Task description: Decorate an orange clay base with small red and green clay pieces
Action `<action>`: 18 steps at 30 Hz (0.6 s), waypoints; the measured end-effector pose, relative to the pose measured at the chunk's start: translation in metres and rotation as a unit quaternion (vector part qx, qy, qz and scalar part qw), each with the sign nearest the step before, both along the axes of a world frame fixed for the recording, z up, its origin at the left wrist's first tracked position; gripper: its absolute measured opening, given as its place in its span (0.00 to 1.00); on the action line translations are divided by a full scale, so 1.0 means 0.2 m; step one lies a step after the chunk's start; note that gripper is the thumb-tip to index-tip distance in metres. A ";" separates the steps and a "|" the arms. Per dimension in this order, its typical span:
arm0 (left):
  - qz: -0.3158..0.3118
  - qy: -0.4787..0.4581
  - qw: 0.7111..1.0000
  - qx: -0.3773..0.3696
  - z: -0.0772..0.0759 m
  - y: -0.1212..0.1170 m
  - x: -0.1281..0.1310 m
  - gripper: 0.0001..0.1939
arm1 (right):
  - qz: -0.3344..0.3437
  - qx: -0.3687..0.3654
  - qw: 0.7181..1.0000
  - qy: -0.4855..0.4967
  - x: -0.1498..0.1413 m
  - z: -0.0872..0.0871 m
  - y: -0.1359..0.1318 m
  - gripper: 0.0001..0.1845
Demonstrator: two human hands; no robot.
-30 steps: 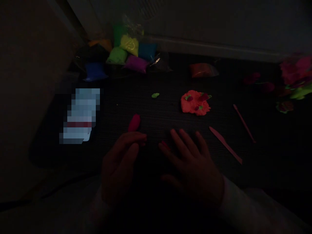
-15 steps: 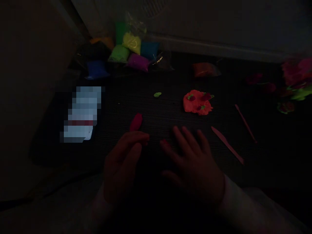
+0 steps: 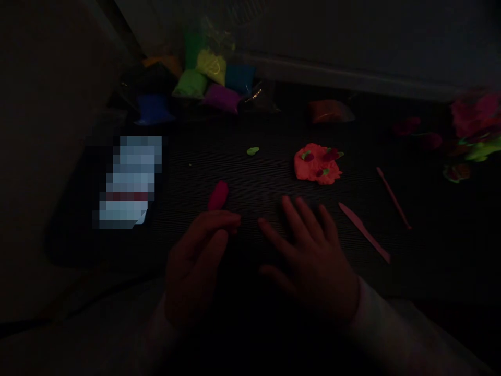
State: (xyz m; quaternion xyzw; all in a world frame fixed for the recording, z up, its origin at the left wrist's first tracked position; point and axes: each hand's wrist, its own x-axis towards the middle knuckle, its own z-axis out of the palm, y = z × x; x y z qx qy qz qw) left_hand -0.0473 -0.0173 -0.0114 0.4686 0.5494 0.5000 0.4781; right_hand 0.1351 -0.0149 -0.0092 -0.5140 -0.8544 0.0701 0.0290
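In the dim head view my left hand (image 3: 198,263) is closed, thumb against curled fingers; whatever it holds, if anything, is hidden. Just beyond its knuckles lies a dark pink lump of modelling clay (image 3: 218,195). My right hand (image 3: 313,256) rests palm down on the dark table with its fingers spread; what is under the palm cannot be seen. Ahead of it sits an orange-red clay piece (image 3: 307,169) bearing small dark red and green bits. A small green clay leaf (image 3: 253,151) lies farther left. Right of the hand is a pink modelling knife (image 3: 364,231).
A thin pink tool (image 3: 393,197) lies at right. Bags of coloured clay (image 3: 222,98) are piled at the back left, and an orange bag (image 3: 331,112) lies at back centre. Pink and green clay shapes (image 3: 475,125) stand far right. A lit phone (image 3: 131,180) is at left.
My right hand has shifted slightly, its fingertips a little farther forward. A reddish bit seen by its index finger is now out of sight. My left hand has hardly moved.
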 end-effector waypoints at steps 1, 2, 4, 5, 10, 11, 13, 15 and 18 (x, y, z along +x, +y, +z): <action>0.001 0.006 1.000 -0.002 0.00 0.00 0.00 0.09 | 0.020 -0.008 1.000 0.003 0.00 0.00 0.00 0.30; 0.002 0.012 1.000 -0.004 0.00 0.00 0.00 0.09 | 0.023 -0.007 1.000 0.003 0.00 0.00 0.00 0.30; 0.001 0.021 1.000 -0.005 0.00 0.00 0.00 0.09 | -0.017 0.010 1.000 -0.003 0.00 0.00 0.00 0.30; 0.000 0.019 1.000 -0.003 0.00 0.00 0.00 0.09 | -0.036 0.016 0.999 -0.005 0.00 0.00 0.00 0.31; 0.000 0.014 1.000 -0.002 0.00 0.00 0.00 0.09 | 0.022 -0.009 1.000 0.017 -0.01 0.00 0.00 0.31; 0.002 0.015 1.000 -0.002 0.00 0.00 0.00 0.09 | -0.001 0.002 1.000 0.013 0.00 0.00 0.00 0.31; 0.001 0.011 1.000 -0.002 0.00 0.00 0.00 0.09 | -0.044 0.024 0.999 0.001 0.00 -0.01 0.00 0.31; 0.003 -0.001 1.000 -0.001 0.00 0.00 0.00 0.09 | -0.011 0.017 1.000 0.005 0.00 -0.01 0.00 0.31; 0.008 0.000 1.000 -0.002 -0.01 0.00 0.00 0.09 | 0.017 0.006 1.000 0.008 0.00 -0.01 0.00 0.30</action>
